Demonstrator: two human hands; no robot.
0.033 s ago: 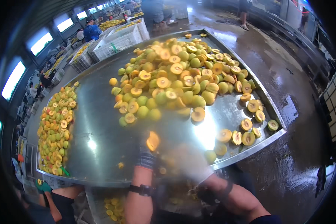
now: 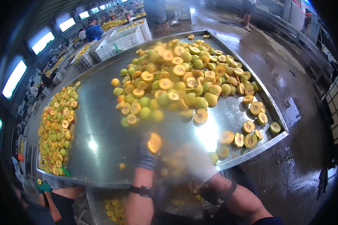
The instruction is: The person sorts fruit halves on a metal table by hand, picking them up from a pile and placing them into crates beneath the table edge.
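Observation:
My left hand (image 2: 148,157), in a dark grey knitted glove, is closed on a yellow-orange stone fruit half (image 2: 154,143) near the front edge of a metal table (image 2: 105,123). Just to its right is my right hand (image 2: 201,161), in a pale glove. Blur and haze hide its fingers, so I cannot tell whether it holds anything. Beyond both hands lies a big heap of halved and whole yellow-green stone fruit (image 2: 176,80). Several cut halves (image 2: 248,126) lie apart at the right, cut faces showing brown centres.
Another fruit pile (image 2: 58,127) lines the table's left end, with a green-handled tool (image 2: 65,171) beside it. A co-worker's green-gloved hand (image 2: 45,186) holds fruit at lower left. White crates (image 2: 120,41) stand behind the table. Wet floor (image 2: 285,150) lies to the right.
The view has shifted very slightly. My right hand has moved a little to the right; my left hand keeps its hold on the stone fruit half.

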